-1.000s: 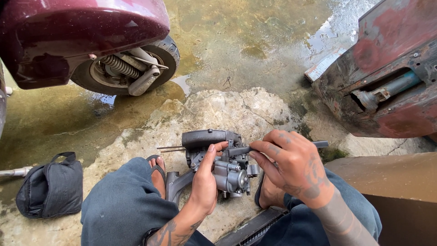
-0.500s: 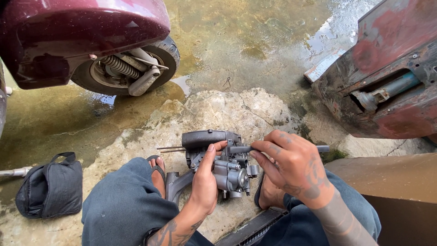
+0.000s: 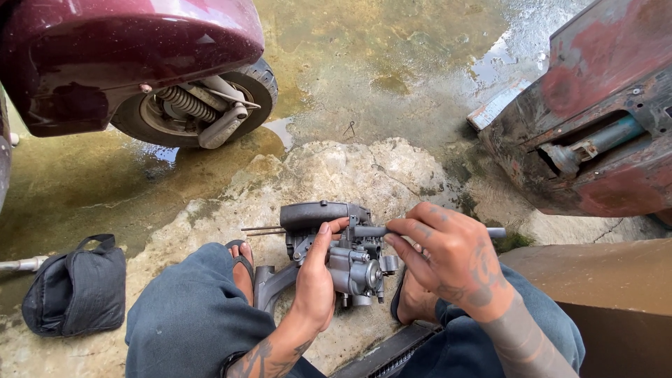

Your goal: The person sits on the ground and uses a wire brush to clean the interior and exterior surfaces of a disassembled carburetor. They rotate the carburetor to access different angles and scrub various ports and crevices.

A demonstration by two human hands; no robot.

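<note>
Left hand (image 3: pixel 315 280): gripping the carburetor (image 3: pixel 343 248) from its near side, thumb lying up along the casting, fingers wrapping behind it out of view.
Right hand (image 3: pixel 444 262): closing around a grey tool shaft (image 3: pixel 371 231), fingertips pinching it just above the carburetor's top; far end of the shaft poking out past the knuckles (image 3: pixel 495 232).
Carburetor: sitting between both sets of fingers, hanging over the gap between the knees; dull grey cast metal, lumpy with bosses, screws and a rounded bowl; dark rounded cap on its upper left, two thin rods (image 3: pixel 262 229) sticking out leftward beyond the thumb.
Ground under the fingers: rough, pale, pitted concrete patch (image 3: pixel 336 171); beyond it, wet, glossy, greenish floor (image 3: pixel 392 77).
Edges around the hands: knees in dark denim closing in on both sides; sandalled foot (image 3: pixel 241 269) just left of the thumb.
Open room: widest ahead of the fingertips, across the concrete patch.
Farther off: maroon scooter (image 3: pixel 126 49) with rear wheel up left; rusty red body panel (image 3: pixel 595 126) up right; soft black bag (image 3: pixel 73 287) well left.
</note>
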